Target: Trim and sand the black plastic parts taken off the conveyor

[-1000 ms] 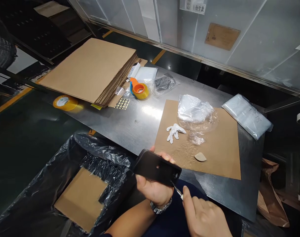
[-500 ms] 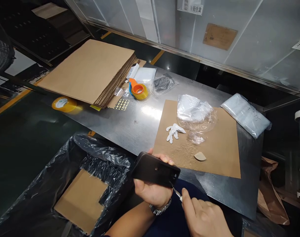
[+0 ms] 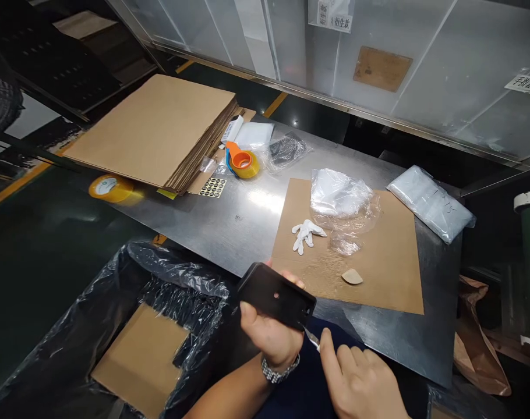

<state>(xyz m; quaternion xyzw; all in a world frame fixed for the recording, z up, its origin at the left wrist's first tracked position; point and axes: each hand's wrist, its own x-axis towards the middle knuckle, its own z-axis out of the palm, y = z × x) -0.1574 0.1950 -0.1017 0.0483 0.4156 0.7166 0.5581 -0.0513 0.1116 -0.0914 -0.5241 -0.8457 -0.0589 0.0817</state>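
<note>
My left hand [image 3: 269, 334] grips a flat black plastic case [image 3: 276, 295] with small holes in it, held just in front of the metal table [image 3: 230, 218]. A wristwatch is on that wrist. My right hand [image 3: 361, 381] is closed round a small knife [image 3: 312, 338] with a thin blade. The blade tip touches the case's lower right corner.
A brown cardboard sheet [image 3: 378, 267] on the table carries a small white glove [image 3: 306, 234], clear plastic bags [image 3: 341, 198] and a tan scrap [image 3: 352, 277]. Stacked cardboard [image 3: 155, 128], tape rolls [image 3: 243, 164] and a sticker sheet [image 3: 212, 187] lie at the left. A black-lined box [image 3: 129, 331] stands below.
The view has drifted slightly. Both hands and the case have shifted a little up and left; the blade stays at the case's corner.
</note>
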